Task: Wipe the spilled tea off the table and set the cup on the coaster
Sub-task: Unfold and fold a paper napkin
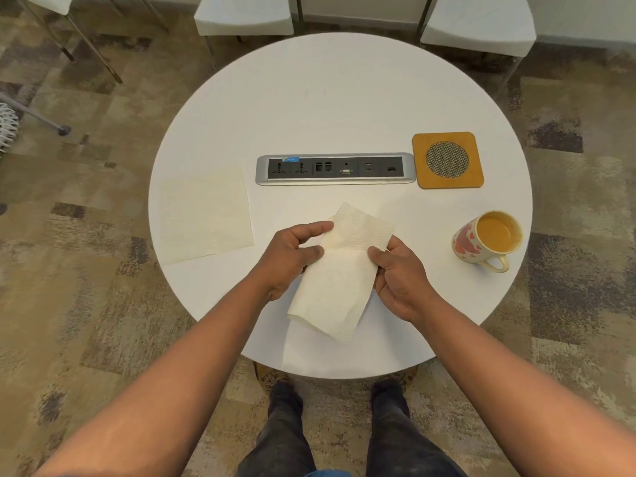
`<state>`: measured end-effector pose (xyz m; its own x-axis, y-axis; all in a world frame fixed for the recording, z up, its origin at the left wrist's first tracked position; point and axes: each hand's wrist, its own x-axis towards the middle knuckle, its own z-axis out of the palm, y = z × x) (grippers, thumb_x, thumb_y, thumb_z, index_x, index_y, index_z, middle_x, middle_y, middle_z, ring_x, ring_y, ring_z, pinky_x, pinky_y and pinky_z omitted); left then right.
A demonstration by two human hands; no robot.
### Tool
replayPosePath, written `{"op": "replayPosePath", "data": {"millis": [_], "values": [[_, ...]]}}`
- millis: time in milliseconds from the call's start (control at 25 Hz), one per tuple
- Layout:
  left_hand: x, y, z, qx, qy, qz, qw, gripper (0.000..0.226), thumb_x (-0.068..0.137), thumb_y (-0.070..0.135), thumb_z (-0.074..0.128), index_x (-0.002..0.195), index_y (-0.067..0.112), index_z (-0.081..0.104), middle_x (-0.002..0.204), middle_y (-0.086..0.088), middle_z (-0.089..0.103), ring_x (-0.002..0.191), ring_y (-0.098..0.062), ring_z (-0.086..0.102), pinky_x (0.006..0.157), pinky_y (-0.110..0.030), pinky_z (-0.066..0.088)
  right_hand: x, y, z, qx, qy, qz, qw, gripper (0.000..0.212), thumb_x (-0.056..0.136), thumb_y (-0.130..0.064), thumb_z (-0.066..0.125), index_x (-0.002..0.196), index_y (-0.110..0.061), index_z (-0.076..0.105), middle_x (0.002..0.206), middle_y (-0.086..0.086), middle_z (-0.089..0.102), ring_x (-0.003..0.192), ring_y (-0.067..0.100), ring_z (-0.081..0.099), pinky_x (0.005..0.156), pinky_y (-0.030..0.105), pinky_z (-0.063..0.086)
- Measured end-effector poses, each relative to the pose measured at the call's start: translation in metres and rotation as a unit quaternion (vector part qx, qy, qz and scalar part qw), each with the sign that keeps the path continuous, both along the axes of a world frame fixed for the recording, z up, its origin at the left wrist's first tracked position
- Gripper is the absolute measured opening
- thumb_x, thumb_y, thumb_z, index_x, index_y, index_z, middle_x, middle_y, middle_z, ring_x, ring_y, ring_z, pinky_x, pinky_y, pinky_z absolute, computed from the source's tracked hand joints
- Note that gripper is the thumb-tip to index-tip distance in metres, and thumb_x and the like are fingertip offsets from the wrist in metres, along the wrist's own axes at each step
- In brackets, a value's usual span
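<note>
A person stands at a round white counter (344, 98) and holds a white paper towel (339, 277) with both hands above its near part; the left hand (287, 261) pinches the towel's left edge between thumb and fingers, and the right hand (401, 275) pinches the right edge the same way, with the fingers curled in; the towel looks folded, with its top corner sticking up and its bottom end hanging down toward the near edge of the counter. I cannot see any wet tea on the counter from here. A cup (487, 241) with pink hearts on it stands upright near the right edge of the counter; it has tan tea inside and its handle points toward the person. The coaster (447, 160) is a yellow-brown square with a round mesh middle; it lies farther back than the cup, apart from it, and just beside the right end of a grey socket strip (335, 168) set in the middle of the counter. Another flat paper towel (206, 215) lies on the left side of the counter; white chairs (244, 13) stand behind the counter on a brown patchy carpet (86, 235).
</note>
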<state>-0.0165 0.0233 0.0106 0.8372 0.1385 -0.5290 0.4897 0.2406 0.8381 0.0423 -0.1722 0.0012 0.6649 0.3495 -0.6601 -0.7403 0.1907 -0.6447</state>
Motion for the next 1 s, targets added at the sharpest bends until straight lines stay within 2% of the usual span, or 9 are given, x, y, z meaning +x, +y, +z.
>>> {"op": "replayPosePath", "data": {"millis": [160, 360, 440, 680, 760, 800, 880, 920, 1000], "values": [[-0.001, 0.004, 0.004, 0.002, -0.020, -0.064, 0.998, 0.071, 0.089, -0.017, 0.052, 0.138, 0.034, 0.059, 0.147, 0.018, 0.056, 0.117, -0.012, 0.066, 0.083, -0.034, 0.058, -0.003, 0.000, 0.000, -0.002, 0.009, 0.009, 1.000, 0.033, 0.102, 0.000, 0.046, 0.130, -0.011, 0.058, 0.121, 0.009, 0.072, 0.111, 0.028, 0.069, 0.090, 0.042, 0.057], [0.000, 0.003, 0.012, 0.041, -0.032, -0.079, 0.996, 0.053, 0.087, -0.018, 0.054, 0.117, 0.024, 0.065, 0.136, 0.006, 0.061, 0.077, -0.017, 0.065, 0.067, -0.031, 0.051, -0.003, -0.002, 0.001, -0.003, 0.011, 0.014, 1.000, 0.033, 0.101, 0.001, 0.045, 0.130, -0.010, 0.058, 0.119, 0.009, 0.073, 0.109, 0.028, 0.070, 0.086, 0.040, 0.058], [0.001, 0.002, 0.017, 0.036, -0.013, -0.084, 0.996, 0.054, 0.089, -0.019, 0.052, 0.123, 0.022, 0.066, 0.127, -0.001, 0.065, 0.066, -0.009, 0.065, 0.062, -0.024, 0.052, -0.004, -0.002, 0.002, -0.002, 0.011, 0.021, 1.000, 0.033, 0.102, 0.001, 0.044, 0.128, -0.010, 0.059, 0.119, 0.010, 0.073, 0.108, 0.028, 0.070, 0.084, 0.040, 0.059], [0.002, 0.004, 0.013, 0.029, -0.011, -0.136, 0.990, 0.087, 0.086, -0.021, 0.050, 0.156, 0.028, 0.038, 0.148, 0.026, 0.048, 0.075, -0.004, 0.062, 0.068, -0.026, 0.049, -0.007, -0.005, 0.004, -0.001, 0.011, 0.043, 0.999, 0.032, 0.102, 0.001, 0.045, 0.128, -0.011, 0.060, 0.119, 0.011, 0.073, 0.109, 0.029, 0.070, 0.092, 0.046, 0.056], [0.002, 0.004, 0.009, 0.028, -0.018, -0.136, 0.990, 0.095, 0.088, -0.023, 0.049, 0.160, 0.032, 0.022, 0.153, 0.025, 0.038, 0.072, 0.002, 0.060, 0.059, -0.021, 0.046, -0.007, -0.006, 0.003, 0.002, 0.016, 0.034, 0.999, 0.033, 0.101, 0.002, 0.045, 0.128, -0.011, 0.060, 0.119, 0.011, 0.073, 0.108, 0.029, 0.070, 0.090, 0.043, 0.058], [0.002, 0.003, 0.007, 0.025, -0.013, -0.119, 0.993, 0.095, 0.090, -0.019, 0.053, 0.160, 0.036, 0.020, 0.152, 0.024, 0.039, 0.081, 0.003, 0.063, 0.059, -0.021, 0.048, -0.006, -0.006, 0.003, 0.006, 0.021, 0.026, 0.999, 0.032, 0.101, 0.002, 0.044, 0.127, -0.010, 0.060, 0.119, 0.011, 0.072, 0.108, 0.028, 0.070, 0.087, 0.041, 0.059], [0.002, 0.001, 0.002, 0.019, 0.022, -0.055, 0.998, 0.078, 0.093, -0.004, 0.065, 0.154, 0.035, 0.034, 0.145, 0.014, 0.052, 0.108, -0.009, 0.066, 0.071, -0.028, 0.056, -0.004, -0.007, 0.001, 0.010, 0.027, 0.007, 1.000, 0.033, 0.101, 0.003, 0.044, 0.128, -0.009, 0.059, 0.120, 0.012, 0.072, 0.108, 0.028, 0.070, 0.085, 0.040, 0.059], [0.001, -0.001, -0.002, 0.018, 0.044, -0.022, 0.999, 0.063, 0.093, 0.003, 0.070, 0.145, 0.029, 0.045, 0.137, 0.004, 0.063, 0.108, -0.016, 0.068, 0.075, -0.033, 0.058, -0.003, -0.008, 0.000, 0.012, 0.029, -0.001, 1.000, 0.033, 0.101, 0.003, 0.044, 0.128, -0.008, 0.059, 0.121, 0.012, 0.071, 0.110, 0.029, 0.069, 0.086, 0.041, 0.059], [-0.004, -0.004, -0.008, 0.023, 0.068, 0.021, 0.997, 0.031, 0.091, 0.006, 0.073, 0.116, 0.017, 0.058, 0.106, -0.012, 0.074, 0.086, -0.023, 0.069, 0.072, -0.034, 0.058, -0.001, -0.008, -0.002, 0.017, 0.029, -0.015, 0.999, 0.034, 0.101, 0.003, 0.043, 0.129, -0.008, 0.059, 0.122, 0.012, 0.071, 0.111, 0.029, 0.069, 0.088, 0.043, 0.057]]}}
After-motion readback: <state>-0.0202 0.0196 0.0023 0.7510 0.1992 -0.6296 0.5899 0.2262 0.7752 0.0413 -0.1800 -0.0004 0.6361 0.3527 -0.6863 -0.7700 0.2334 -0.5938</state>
